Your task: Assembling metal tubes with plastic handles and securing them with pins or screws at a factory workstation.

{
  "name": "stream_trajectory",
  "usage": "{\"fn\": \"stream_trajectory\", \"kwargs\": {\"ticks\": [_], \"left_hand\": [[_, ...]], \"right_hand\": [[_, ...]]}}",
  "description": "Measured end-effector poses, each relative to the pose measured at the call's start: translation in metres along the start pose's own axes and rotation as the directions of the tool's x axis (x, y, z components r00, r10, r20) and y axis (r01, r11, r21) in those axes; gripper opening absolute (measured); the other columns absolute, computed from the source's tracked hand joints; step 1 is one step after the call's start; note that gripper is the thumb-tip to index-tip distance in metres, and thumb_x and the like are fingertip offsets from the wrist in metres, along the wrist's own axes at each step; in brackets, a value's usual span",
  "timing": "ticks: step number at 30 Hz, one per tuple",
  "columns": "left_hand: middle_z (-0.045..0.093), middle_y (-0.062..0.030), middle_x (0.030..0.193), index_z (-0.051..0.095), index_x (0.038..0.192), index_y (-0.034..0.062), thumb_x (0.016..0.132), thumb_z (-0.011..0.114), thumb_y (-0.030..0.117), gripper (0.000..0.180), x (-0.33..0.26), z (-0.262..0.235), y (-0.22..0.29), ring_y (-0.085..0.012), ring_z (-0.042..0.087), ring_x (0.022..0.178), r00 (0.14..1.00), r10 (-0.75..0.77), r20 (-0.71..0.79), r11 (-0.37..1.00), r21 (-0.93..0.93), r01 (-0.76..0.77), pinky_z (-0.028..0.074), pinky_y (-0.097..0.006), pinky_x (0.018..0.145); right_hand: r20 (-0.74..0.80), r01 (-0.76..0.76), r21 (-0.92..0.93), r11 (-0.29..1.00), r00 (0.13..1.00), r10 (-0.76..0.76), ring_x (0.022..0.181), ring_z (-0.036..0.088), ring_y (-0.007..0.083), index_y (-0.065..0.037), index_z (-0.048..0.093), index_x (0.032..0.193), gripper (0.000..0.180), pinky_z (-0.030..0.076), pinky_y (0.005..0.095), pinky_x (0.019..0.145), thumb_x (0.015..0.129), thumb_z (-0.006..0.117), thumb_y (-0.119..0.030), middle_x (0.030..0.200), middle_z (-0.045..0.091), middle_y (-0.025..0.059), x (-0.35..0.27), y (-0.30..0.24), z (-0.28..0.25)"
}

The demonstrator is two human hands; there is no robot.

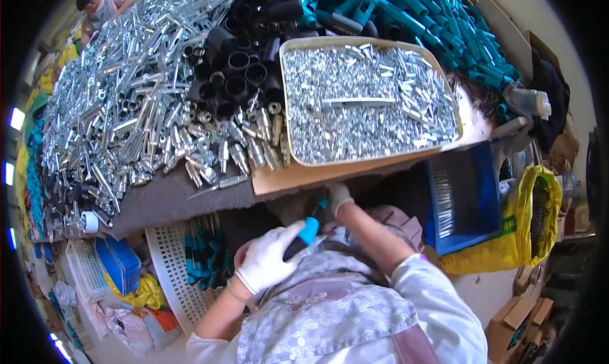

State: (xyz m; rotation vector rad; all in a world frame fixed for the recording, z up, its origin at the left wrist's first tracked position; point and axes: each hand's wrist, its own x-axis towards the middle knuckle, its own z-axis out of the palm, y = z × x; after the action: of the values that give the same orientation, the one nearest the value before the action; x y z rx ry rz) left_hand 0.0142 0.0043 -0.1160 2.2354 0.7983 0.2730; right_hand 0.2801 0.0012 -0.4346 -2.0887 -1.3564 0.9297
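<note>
Just below the bench edge, my gloved left hand [271, 257] is closed around a teal-and-black tool handle [308, 231], held close to my lap. The handle slants up and away to the right, and its far end reaches toward my right hand [340, 198]. That hand, gloved in white too, lies near the bench edge with its fingers mostly hidden in shadow, so whether it grips the handle's end does not show. On the bench above stands a cream tray [285, 104] filled with small silvery metal pieces, a pale strip [359, 101] lying across them.
Heaped metal rods and fittings [139, 78] cover the bench's left; black sockets [238, 66] and teal tool housings [425, 21] lie behind. Right of my lap are a blue bin [466, 199] and a yellow sack [538, 218]. A white perforated basket [171, 262] stands left. Another person [104, 5] is far left.
</note>
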Motion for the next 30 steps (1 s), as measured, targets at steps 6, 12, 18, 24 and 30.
{"fn": "stream_trajectory", "kwargs": {"ticks": [6, 12, 18, 24, 30], "left_hand": [[0.072, -0.0144, 0.106, 0.068, 0.12, 0.0098, 0.081, 0.079, 0.031, 0.046, 0.011, 0.037, -0.03, -0.0346, 0.07, 0.095, 0.994, -0.098, -0.039, 0.99, 0.099, 0.101, 0.056, -0.045, 0.084], [0.072, -0.0129, 0.104, 0.068, 0.119, 0.0107, 0.082, 0.076, 0.037, 0.046, 0.017, 0.059, -0.049, -0.0336, 0.07, 0.092, 0.991, -0.13, -0.032, 0.981, 0.137, 0.133, 0.057, -0.044, 0.081], [0.072, -0.0134, 0.104, 0.067, 0.122, 0.0115, 0.082, 0.076, 0.036, 0.048, 0.024, 0.064, -0.055, -0.0343, 0.069, 0.095, 0.988, -0.147, -0.047, 0.982, 0.108, 0.152, 0.057, -0.044, 0.084], [0.073, -0.0195, 0.101, 0.061, 0.131, 0.0143, 0.086, 0.072, 0.042, 0.055, 0.041, 0.081, -0.045, -0.0407, 0.071, 0.087, 0.946, -0.322, -0.02, 0.947, 0.004, 0.322, 0.057, -0.05, 0.079], [0.073, -0.0235, 0.099, 0.062, 0.121, 0.0084, 0.087, 0.067, 0.043, 0.049, 0.063, 0.119, -0.062, -0.0437, 0.07, 0.091, 0.856, -0.471, 0.214, 0.877, 0.004, 0.481, 0.054, -0.054, 0.08]], "right_hand": [[0.403, -0.072, -0.093, 0.993, 0.909, 0.104, 0.113, 0.068, 0.0351, -0.017, 0.073, 0.118, 0.03, 0.053, 0.0413, 0.095, 0.095, 0.058, -0.027, 0.12, 0.07, 0.0204, -0.013, 0.035, 0.089], [0.516, -0.286, -0.088, 0.954, 0.807, 0.289, 0.13, 0.057, 0.0345, -0.009, 0.064, 0.135, 0.052, 0.044, 0.0385, 0.107, 0.104, 0.046, -0.047, 0.137, 0.064, 0.019, 0.008, 0.042, 0.106], [0.473, -0.294, 0.074, 0.953, 0.851, 0.226, 0.131, 0.057, 0.0347, -0.009, 0.063, 0.136, 0.052, 0.044, 0.0387, 0.107, 0.104, 0.046, -0.046, 0.137, 0.064, 0.019, 0.006, 0.031, 0.106], [0.425, -0.279, 0.223, 0.934, 0.89, 0.165, 0.131, 0.056, 0.0348, -0.008, 0.063, 0.136, 0.053, 0.044, 0.039, 0.108, 0.104, 0.045, -0.046, 0.137, 0.063, 0.0189, -0.006, 0.032, 0.096], [0.384, -0.237, 0.363, 0.901, 0.919, 0.087, 0.132, 0.056, 0.035, -0.007, 0.062, 0.136, 0.053, 0.043, 0.0392, 0.108, 0.104, 0.045, -0.046, 0.138, 0.063, 0.0189, 0.016, 0.003, 0.024]]}}
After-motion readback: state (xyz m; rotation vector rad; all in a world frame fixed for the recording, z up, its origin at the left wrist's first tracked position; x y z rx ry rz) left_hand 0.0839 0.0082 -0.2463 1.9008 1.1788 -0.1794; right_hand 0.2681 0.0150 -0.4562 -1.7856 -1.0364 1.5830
